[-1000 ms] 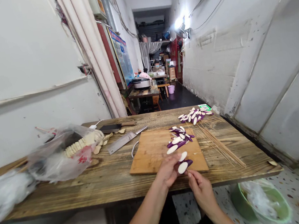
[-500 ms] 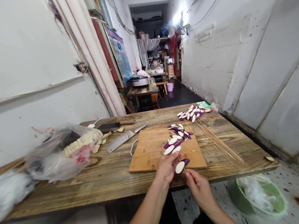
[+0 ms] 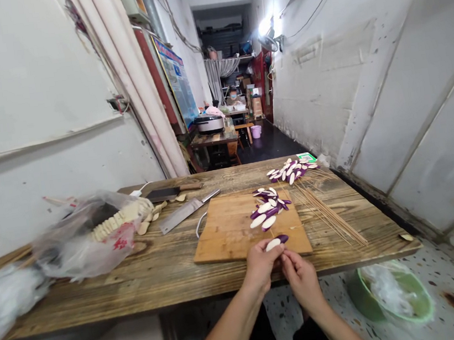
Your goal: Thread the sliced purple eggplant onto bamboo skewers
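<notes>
My left hand [image 3: 260, 266] pinches a white and purple eggplant slice [image 3: 274, 242] at the near edge of the wooden cutting board [image 3: 229, 231]. My right hand [image 3: 302, 277] is closed beside it, fingertips meeting the left hand just under the slice; a thin skewer seems to run up through the slice, too fine to be sure. More eggplant slices [image 3: 268, 209] lie in a small heap on the board's right half. Bare bamboo skewers [image 3: 329, 215] are spread on the table to the right.
A cleaver [image 3: 185, 213] lies left of the board. A second heap of eggplant slices [image 3: 289, 170] is at the table's far right. Plastic bags [image 3: 81, 239] with food fill the left side. A green basin [image 3: 394, 296] stands on the floor, right.
Both hands drew back toward me with the slice, from over the board to its near edge. The left fingers curled tighter round the slice.
</notes>
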`<move>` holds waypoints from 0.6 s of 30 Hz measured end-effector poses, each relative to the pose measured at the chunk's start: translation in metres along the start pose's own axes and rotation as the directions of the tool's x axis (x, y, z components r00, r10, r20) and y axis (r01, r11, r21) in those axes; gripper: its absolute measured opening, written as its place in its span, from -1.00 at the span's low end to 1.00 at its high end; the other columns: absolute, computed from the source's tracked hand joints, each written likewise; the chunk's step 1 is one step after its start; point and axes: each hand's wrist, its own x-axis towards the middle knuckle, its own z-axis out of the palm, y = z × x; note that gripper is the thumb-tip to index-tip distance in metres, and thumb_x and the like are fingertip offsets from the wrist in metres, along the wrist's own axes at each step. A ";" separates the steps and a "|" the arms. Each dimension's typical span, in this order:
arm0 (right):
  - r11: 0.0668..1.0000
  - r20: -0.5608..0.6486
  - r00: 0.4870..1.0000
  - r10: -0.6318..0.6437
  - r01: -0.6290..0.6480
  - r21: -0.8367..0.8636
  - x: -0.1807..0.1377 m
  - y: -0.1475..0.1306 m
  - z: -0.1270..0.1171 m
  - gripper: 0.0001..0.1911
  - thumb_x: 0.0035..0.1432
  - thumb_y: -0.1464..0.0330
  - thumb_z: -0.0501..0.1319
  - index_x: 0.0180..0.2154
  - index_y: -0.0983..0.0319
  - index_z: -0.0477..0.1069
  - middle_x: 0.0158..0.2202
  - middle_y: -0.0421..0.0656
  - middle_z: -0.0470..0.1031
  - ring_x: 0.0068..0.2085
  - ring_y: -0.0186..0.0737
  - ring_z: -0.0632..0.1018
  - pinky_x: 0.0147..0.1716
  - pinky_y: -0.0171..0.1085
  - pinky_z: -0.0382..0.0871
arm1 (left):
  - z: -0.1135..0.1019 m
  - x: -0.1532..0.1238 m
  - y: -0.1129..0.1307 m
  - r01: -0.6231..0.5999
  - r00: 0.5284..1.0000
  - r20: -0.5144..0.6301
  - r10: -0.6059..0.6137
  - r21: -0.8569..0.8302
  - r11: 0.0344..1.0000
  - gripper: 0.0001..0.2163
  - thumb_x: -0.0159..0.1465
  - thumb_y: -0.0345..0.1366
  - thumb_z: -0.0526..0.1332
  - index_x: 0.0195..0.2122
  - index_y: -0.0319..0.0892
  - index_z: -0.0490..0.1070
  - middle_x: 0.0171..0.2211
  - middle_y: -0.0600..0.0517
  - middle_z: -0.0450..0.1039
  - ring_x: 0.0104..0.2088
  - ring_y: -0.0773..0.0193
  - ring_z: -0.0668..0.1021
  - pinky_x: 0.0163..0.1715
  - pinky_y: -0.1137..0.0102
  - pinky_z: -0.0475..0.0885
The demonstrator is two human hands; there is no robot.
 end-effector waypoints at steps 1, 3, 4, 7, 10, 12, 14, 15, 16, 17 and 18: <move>1.000 0.002 1.000 0.000 0.000 -0.005 -0.001 -0.001 0.000 -0.65 0.23 0.23 0.02 -0.18 0.30 0.46 -0.43 -0.13 0.50 -0.43 -0.28 0.48 -0.40 -0.37 0.37 | 0.000 0.002 0.001 -0.006 1.000 -0.012 0.006 -0.005 1.000 -0.63 -0.19 -0.27 0.46 -0.36 -0.33 0.48 -0.48 -0.04 0.51 -0.53 0.38 0.48 -0.52 0.50 0.36; 0.999 0.023 1.000 0.003 -0.002 -0.032 -0.003 -0.001 0.001 -0.66 0.23 0.22 0.02 -0.20 0.29 0.46 -0.48 -0.16 0.47 -0.48 -0.29 0.45 -0.47 -0.38 0.34 | -0.001 0.005 0.005 -0.015 0.999 -0.035 0.013 -0.049 0.999 -0.66 -0.17 -0.29 0.46 -0.38 -0.32 0.47 -0.48 -0.05 0.51 -0.52 0.35 0.50 -0.49 0.47 0.39; 0.999 0.037 0.999 0.005 -0.003 -0.051 -0.005 -0.001 0.002 -0.66 0.24 0.22 0.02 -0.23 0.29 0.46 -0.52 -0.18 0.45 -0.52 -0.31 0.42 -0.51 -0.39 0.31 | -0.001 0.006 0.007 -0.011 0.999 -0.037 0.008 -0.075 0.997 -0.68 -0.17 -0.31 0.45 -0.39 -0.32 0.47 -0.48 -0.06 0.51 -0.50 0.34 0.51 -0.46 0.46 0.41; 0.995 0.057 0.998 0.000 0.006 -0.102 -0.010 0.000 0.001 -0.65 0.25 0.21 -0.01 -0.26 0.28 0.45 -0.60 -0.23 0.37 -0.59 -0.34 0.35 -0.59 -0.40 0.23 | -0.004 0.010 0.014 0.046 0.999 0.032 -0.043 -0.112 0.993 -0.66 -0.16 -0.30 0.46 -0.36 -0.32 0.47 -0.44 -0.09 0.52 -0.42 0.27 0.55 -0.37 0.42 0.44; 0.985 0.044 0.998 -0.034 0.041 -0.169 0.003 0.000 -0.011 -0.62 0.27 0.20 -0.04 -0.23 0.29 0.44 -0.57 -0.21 0.41 -0.57 -0.32 0.39 -0.56 -0.39 0.26 | -0.010 0.013 0.016 0.016 0.995 0.100 -0.013 -0.033 0.999 -0.58 -0.10 -0.23 0.43 -0.23 -0.31 0.45 -0.38 -0.11 0.53 -0.38 0.25 0.56 -0.34 0.40 0.44; 0.957 0.039 0.998 -0.051 0.060 -0.285 0.030 -0.003 -0.027 -0.61 0.28 0.21 -0.08 -0.22 0.30 0.43 -0.48 -0.14 0.49 -0.50 -0.28 0.46 -0.49 -0.36 0.31 | -0.019 0.018 0.017 -0.149 0.989 0.036 0.146 0.116 0.982 -0.57 -0.05 -0.19 0.40 -0.17 -0.28 0.44 -0.39 -0.09 0.54 -0.38 0.25 0.55 -0.31 0.40 0.43; 0.858 0.060 0.998 -0.020 0.048 -0.512 0.073 -0.006 -0.044 -0.59 0.30 0.25 -0.13 -0.21 0.30 0.43 -0.44 -0.10 0.52 -0.45 -0.24 0.50 -0.43 -0.34 0.32 | -0.032 0.025 0.019 -0.332 0.925 -0.058 0.375 0.354 0.874 -0.65 0.01 -0.16 0.34 -0.21 -0.25 0.47 -0.44 -0.04 0.53 -0.41 0.26 0.53 -0.31 0.40 0.40; 0.748 0.081 0.996 0.032 0.030 -0.663 0.098 -0.007 -0.052 -0.59 0.31 0.30 -0.15 -0.18 0.30 0.43 -0.42 -0.09 0.53 -0.41 -0.23 0.51 -0.39 -0.33 0.32 | -0.039 0.030 0.019 -0.388 0.874 -0.085 0.478 0.470 0.793 -0.70 0.05 -0.15 0.31 -0.25 -0.24 0.49 -0.46 -0.03 0.52 -0.42 0.27 0.52 -0.32 0.41 0.39; 0.611 0.089 0.991 0.099 0.010 -0.792 0.124 -0.006 -0.058 -0.61 0.31 0.33 -0.15 -0.15 0.27 0.42 -0.35 -0.08 0.55 -0.34 -0.23 0.53 -0.33 -0.33 0.32 | -0.046 0.034 0.020 -0.414 0.825 -0.101 0.555 0.560 0.717 -0.74 0.08 -0.15 0.27 -0.29 -0.23 0.50 -0.47 -0.01 0.51 -0.44 0.27 0.51 -0.34 0.41 0.37; 0.559 0.080 0.988 0.133 -0.008 -0.829 0.149 -0.005 -0.062 -0.63 0.30 0.34 -0.11 -0.19 0.29 0.45 -0.32 -0.04 0.55 -0.29 -0.19 0.54 -0.31 -0.32 0.31 | -0.053 0.038 0.020 -0.418 0.790 -0.111 0.603 0.623 0.662 -0.76 0.10 -0.16 0.24 -0.32 -0.22 0.51 -0.50 0.00 0.50 -0.46 0.27 0.50 -0.36 0.42 0.36; 0.527 0.067 0.986 0.155 -0.025 -0.849 0.173 -0.002 -0.065 -0.64 0.30 0.34 -0.08 -0.24 0.31 0.46 -0.31 0.00 0.55 -0.26 -0.16 0.54 -0.29 -0.31 0.31 | -0.058 0.042 0.019 -0.412 0.770 -0.115 0.627 0.661 0.627 -0.77 0.11 -0.16 0.22 -0.34 -0.21 0.51 -0.52 0.01 0.48 -0.48 0.27 0.48 -0.39 0.42 0.35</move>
